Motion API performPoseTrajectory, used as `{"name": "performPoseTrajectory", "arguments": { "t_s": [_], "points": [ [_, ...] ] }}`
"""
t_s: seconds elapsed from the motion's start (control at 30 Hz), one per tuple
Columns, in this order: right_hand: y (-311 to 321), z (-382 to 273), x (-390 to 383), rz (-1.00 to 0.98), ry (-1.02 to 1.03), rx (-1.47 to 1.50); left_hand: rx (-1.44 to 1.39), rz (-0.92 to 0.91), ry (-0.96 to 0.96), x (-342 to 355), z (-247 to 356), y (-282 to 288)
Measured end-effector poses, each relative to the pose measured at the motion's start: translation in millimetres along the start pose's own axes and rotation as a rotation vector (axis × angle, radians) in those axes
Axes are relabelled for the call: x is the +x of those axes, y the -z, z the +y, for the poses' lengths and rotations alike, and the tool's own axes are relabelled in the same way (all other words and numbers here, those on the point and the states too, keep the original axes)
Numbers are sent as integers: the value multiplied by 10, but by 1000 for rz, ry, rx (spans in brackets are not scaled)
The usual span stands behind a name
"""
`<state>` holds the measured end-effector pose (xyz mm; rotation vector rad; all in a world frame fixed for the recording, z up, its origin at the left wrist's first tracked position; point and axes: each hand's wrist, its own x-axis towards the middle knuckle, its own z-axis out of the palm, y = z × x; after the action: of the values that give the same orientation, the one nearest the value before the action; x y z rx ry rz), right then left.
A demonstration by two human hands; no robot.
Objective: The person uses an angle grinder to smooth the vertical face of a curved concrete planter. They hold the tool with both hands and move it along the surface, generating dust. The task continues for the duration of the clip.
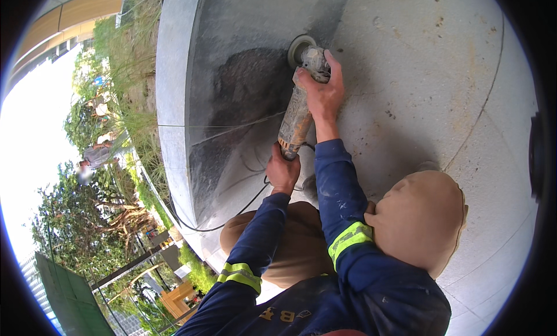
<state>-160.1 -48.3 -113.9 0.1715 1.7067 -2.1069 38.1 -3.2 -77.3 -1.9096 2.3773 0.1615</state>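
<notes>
I hold a worn, dusty angle grinder [296,116] with both hands. My left hand [284,171] is closed round its rear end, where the cord comes out. Farther forward, my right hand [324,91] grips the body close to the gear head, with the thumb and fingers wrapped about it. The round disc [300,50] sits at the far end, against or very close to the grey stone face [261,25]; I cannot tell whether it touches. Left of the grinder, that face carries a large dark patch [249,83].
A black cord [232,224] loops from the grinder over the stone toward the left. The pale ledge [174,92] borders grass and plants [136,63]. A speckled grey floor [418,92] spreads to the right, beside my bent knees. Another person [100,155] is far off at left.
</notes>
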Motion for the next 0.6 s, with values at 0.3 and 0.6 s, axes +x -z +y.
{"name": "performPoseTrajectory", "arguments": {
  "t_s": [0.3,0.6],
  "points": [
    [-1,54,-2,22,43,-45,-24,-7,-30,23,-47,-58],
    [44,92,6,38,25,-120,4,-52,-73,-44,9,-45]
  ]
}}
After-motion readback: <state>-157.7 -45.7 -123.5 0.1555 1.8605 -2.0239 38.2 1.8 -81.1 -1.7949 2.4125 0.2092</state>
